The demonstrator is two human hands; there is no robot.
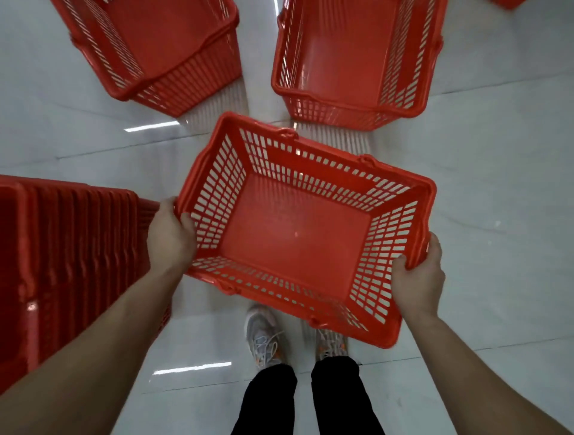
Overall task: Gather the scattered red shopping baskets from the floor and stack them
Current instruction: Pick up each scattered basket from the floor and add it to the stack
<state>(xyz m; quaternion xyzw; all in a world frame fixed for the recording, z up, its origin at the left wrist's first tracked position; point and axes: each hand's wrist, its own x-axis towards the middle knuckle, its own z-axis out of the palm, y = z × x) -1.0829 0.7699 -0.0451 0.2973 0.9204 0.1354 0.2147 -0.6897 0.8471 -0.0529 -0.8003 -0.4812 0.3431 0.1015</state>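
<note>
I hold an empty red shopping basket [295,242] in the air above the floor, mouth up. My left hand [169,236] grips its left short rim, thumb inside. My right hand [417,279] grips its right short rim. To the left a tall stack of nested red baskets [71,248] rises close to my left forearm. Two more red baskets rest on the floor ahead: one at the upper left [161,49], tilted with its handle down, and one at the upper right [357,59], upright and empty.
The floor [497,192] is pale glossy tile with light reflections. My feet in grey sneakers [264,338] stand under the held basket. A corner of another red thing [509,3] shows at the top right edge.
</note>
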